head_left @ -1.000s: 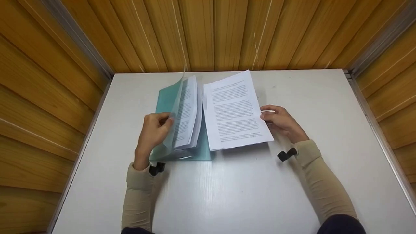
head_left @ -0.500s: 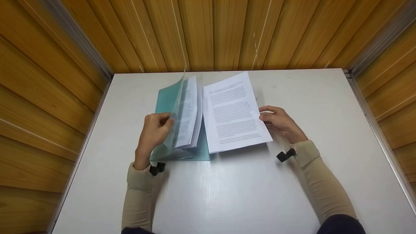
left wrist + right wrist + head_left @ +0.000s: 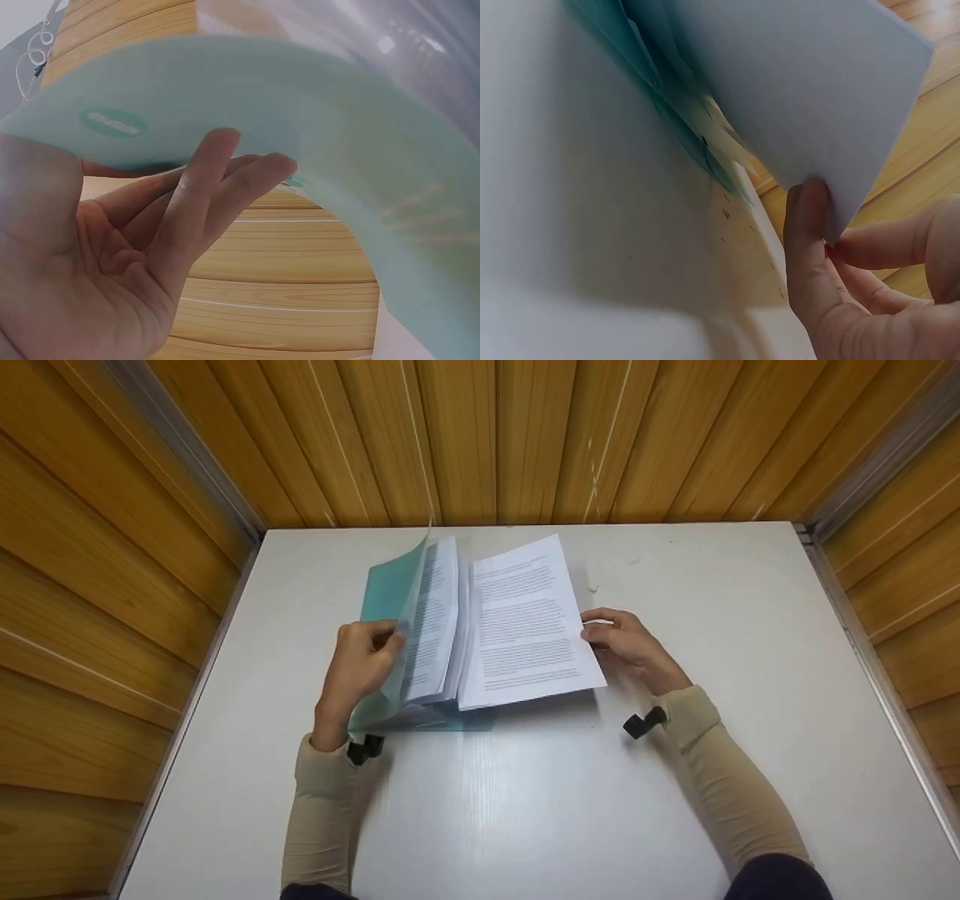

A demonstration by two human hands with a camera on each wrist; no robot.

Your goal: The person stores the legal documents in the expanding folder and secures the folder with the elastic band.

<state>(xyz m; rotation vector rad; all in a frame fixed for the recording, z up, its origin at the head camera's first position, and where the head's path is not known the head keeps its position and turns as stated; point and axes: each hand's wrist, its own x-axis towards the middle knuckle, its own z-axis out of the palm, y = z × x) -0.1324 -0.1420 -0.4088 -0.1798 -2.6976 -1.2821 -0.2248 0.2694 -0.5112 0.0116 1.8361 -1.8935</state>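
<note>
A teal translucent folder point(image 3: 390, 592) lies at the middle left of the table, its cover lifted and bowed. My left hand point(image 3: 360, 664) pinches the edge of that cover; the left wrist view shows the curved plastic cover point(image 3: 247, 97) over the fingers. Printed sheets point(image 3: 431, 630) stand fanned inside the folder. My right hand point(image 3: 630, 649) pinches the right edge of a printed paper stack point(image 3: 525, 630), which is tilted above the table with its left edge against the folder's sheets. In the right wrist view, thumb and fingers grip the paper's edge point(image 3: 832, 112).
The white table point(image 3: 480, 810) is bounded by wood-panelled walls point(image 3: 525, 442) at the back and sides. Black camera mounts point(image 3: 645, 722) sit at both wrists. A white cable point(image 3: 34, 56) hangs at the upper left of the left wrist view.
My right hand has moved left with the paper stack, bringing it over the folder and closer to the sheets inside. The left hand still holds the cover up, almost unmoved.
</note>
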